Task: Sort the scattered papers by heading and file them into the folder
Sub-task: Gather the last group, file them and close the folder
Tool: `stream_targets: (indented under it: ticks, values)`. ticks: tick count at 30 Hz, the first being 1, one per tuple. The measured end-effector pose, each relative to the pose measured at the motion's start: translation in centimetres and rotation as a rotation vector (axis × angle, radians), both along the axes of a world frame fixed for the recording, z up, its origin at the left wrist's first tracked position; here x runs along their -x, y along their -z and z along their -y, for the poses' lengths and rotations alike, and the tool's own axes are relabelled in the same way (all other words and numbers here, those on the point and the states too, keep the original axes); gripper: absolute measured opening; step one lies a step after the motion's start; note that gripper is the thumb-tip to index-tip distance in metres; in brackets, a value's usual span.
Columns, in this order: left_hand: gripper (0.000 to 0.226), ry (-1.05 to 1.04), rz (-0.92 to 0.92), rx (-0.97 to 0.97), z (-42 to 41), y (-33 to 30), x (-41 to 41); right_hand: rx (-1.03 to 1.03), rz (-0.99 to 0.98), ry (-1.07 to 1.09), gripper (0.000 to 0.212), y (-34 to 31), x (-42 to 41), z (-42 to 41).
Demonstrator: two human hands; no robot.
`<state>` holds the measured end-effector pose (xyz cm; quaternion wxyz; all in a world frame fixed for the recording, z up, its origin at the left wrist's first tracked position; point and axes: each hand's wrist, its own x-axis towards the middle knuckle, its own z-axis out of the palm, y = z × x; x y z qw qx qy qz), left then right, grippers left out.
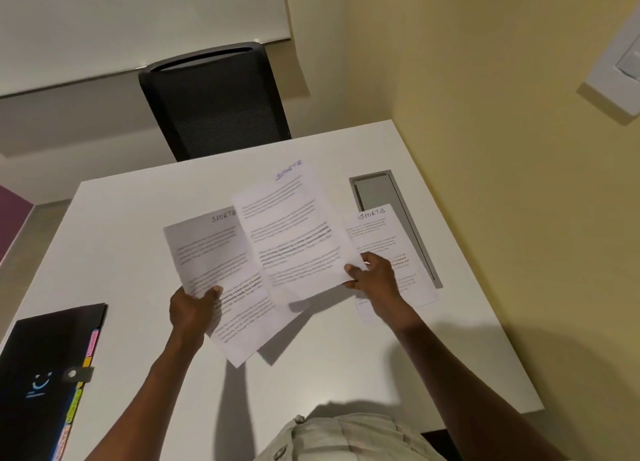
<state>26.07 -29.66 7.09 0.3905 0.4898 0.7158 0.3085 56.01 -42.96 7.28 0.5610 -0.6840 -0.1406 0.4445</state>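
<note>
Three printed sheets headed "SPORTS" are over the white table. My left hand grips the lower left edge of one sheet, lifted off the table. My right hand pinches the lower right corner of a second sheet, which overlaps the first and is tilted. The third sheet lies flat on the table to the right, partly under my right hand. A black folder with coloured index tabs lies closed at the table's near left corner.
A black mesh chair stands at the table's far side. A grey cable slot is set in the table near the yellow wall on the right. A white switch plate hangs on that wall.
</note>
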Motion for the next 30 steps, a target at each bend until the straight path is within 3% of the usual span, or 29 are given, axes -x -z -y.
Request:
stream_targets:
  ticks: [4,8,11,13,16,19,23,28,30]
  values:
    - [0.022,-0.039,0.247,0.129,0.2,-0.4,-0.3,0.017,-0.070,-0.202,0.024,-0.6,1.7,0.3]
    - [0.022,0.087,0.432,0.209,1.1,-1.2,-0.7,0.122,0.124,-0.455,0.028,-0.5,1.0,0.8]
    - [0.033,0.188,0.485,0.253,1.6,-1.8,-1.1,0.187,0.244,-0.588,0.046,-1.1,-0.2,0.3]
    - [0.034,0.231,0.466,0.254,1.9,-2.0,-1.7,0.170,0.230,-0.579,0.054,-2.0,-0.6,-0.3]
    - [0.032,0.333,0.460,0.266,2.4,-1.9,-3.1,0.073,0.201,-0.594,0.049,-3.0,-0.6,-1.2]
    - [0.022,0.342,0.479,0.310,2.8,-2.2,-4.7,0.046,0.280,-0.590,0.056,-2.6,0.4,-2.1]
    - [0.067,0.331,0.760,0.407,2.2,-2.3,-5.8,0.085,0.363,-0.520,0.061,-1.4,2.0,-2.7]
    - [0.032,0.375,0.563,0.383,2.2,-0.4,-5.5,0.130,0.339,-0.451,0.056,0.2,2.0,-3.0]
    - [0.032,0.345,0.545,0.359,2.2,0.2,-5.3,0.240,0.401,-0.395,0.052,1.0,0.8,-2.9]
